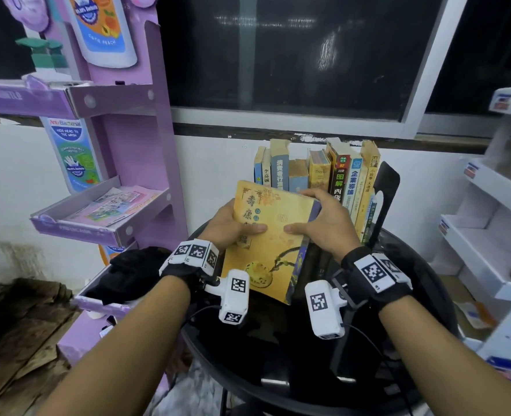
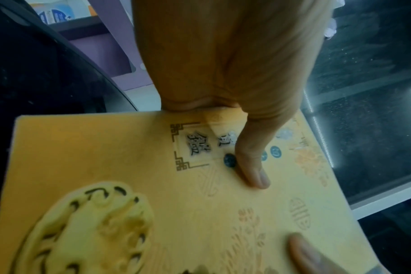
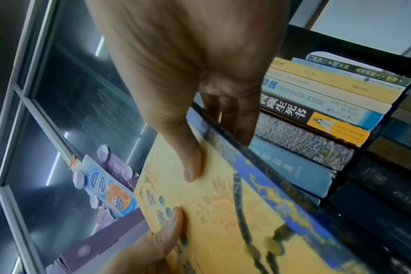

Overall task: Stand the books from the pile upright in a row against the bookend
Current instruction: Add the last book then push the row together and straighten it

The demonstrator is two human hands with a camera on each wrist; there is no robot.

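Both hands hold a large yellow book (image 1: 270,241) with a blue spine, lifted and tilted over the round black table (image 1: 422,331). My left hand (image 1: 233,226) grips its left edge, thumb on the cover (image 2: 200,204). My right hand (image 1: 317,217) grips the spine edge, thumb on the cover (image 3: 223,204) and fingers (image 3: 232,118) curled behind. Behind the book stands a row of upright books (image 1: 317,172), also seen as spines (image 3: 317,115) in the right wrist view, leaning on a black bookend (image 1: 383,193) at the right.
A purple cardboard display stand (image 1: 134,163) with leaflets rises close on the left. White shelves (image 1: 488,223) are at the right. A dark window (image 1: 293,55) and white wall lie behind the table. A black glove (image 1: 131,271) lies on the stand's lower shelf.
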